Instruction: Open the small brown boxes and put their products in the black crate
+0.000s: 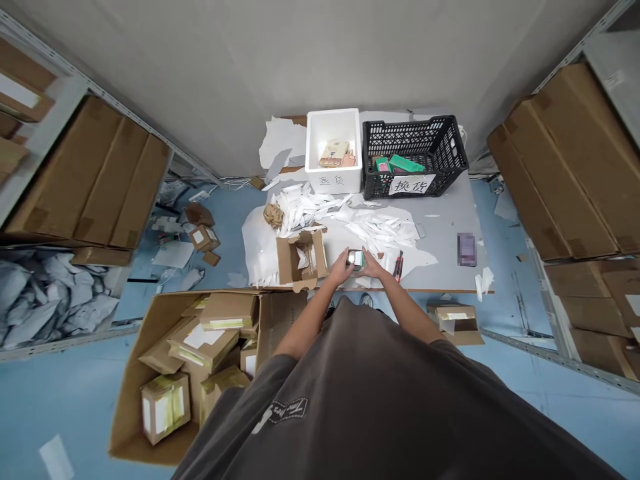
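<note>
An open brown cardboard box [286, 261] stands at the near edge of the grey table [445, 212]. Just right of it, the left hand [341, 268] and right hand [371, 265] are closed on opposite sides of a small box showing white and green [357, 261]. Farther right of the cardboard box lies a slim red-and-black cutter [399, 266]; behind it sit crumpled brown paper [273, 215] and, farther back to the right, a white foam bin [333, 181] and a black plastic crate [377, 191].

Both arms [310, 317] forward, fingers [369, 259] turned inward
</note>
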